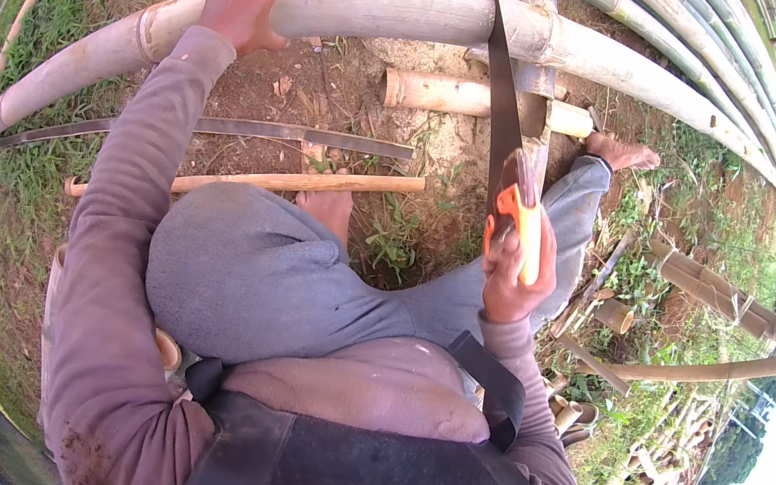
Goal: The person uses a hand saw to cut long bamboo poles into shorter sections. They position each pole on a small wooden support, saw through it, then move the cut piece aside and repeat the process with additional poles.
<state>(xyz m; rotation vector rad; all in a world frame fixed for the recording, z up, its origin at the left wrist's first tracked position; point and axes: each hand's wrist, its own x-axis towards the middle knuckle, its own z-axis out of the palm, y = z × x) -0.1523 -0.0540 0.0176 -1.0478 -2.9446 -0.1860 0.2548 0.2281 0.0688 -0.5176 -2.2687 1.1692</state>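
A thick pale bamboo pole (383,9) runs across the far side, bowed by the lens. My left hand (246,9) presses down on it left of the middle, fingers wrapped over its top. In my right hand (521,267) is the orange handle of a handsaw (503,89), gripped closed. Its dark blade points away from me and crosses the pole near a joint, where its edge meets the bamboo. How deep the blade sits in the pole I cannot tell. An upright-looking bamboo support (536,76) lies under the pole just right of the blade.
A short bamboo piece (438,93) lies below the pole. Nearer me are a dark split strip (264,131) and a thin stick (267,179). Long bamboo poles (683,46) lie at the far right. Tied poles (722,292) and a heap of offcuts (650,472) are on the right.
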